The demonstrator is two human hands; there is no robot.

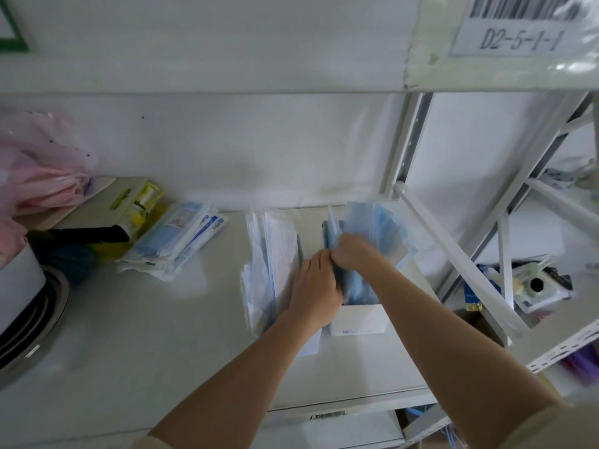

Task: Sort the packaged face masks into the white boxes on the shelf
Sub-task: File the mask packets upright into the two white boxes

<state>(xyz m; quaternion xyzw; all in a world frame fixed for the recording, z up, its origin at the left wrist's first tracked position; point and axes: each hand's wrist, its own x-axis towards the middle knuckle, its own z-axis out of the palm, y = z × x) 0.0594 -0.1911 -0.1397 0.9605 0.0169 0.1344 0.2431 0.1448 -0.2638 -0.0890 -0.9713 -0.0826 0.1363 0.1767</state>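
Two white boxes stand side by side on the shelf. The right box [356,320] is full of blue packaged masks [376,228] standing on edge and fanned out at the back. The left box [309,346] holds a row of paler clear-wrapped masks [265,254]. My right hand [355,254] is closed around some of the blue packs at the right box's near end. My left hand [314,288] rests against the same packs from the left, fingers pressing on them. A loose pile of packaged masks [181,241] lies on the shelf to the left.
At far left are a pink plastic bag [42,186], a yellow-green carton [129,209], and a round metal pot with a white lid [22,306]. A grey shelf upright and diagonal brace [453,254] run close to the right box. Behind the brace sits small clutter [534,286].
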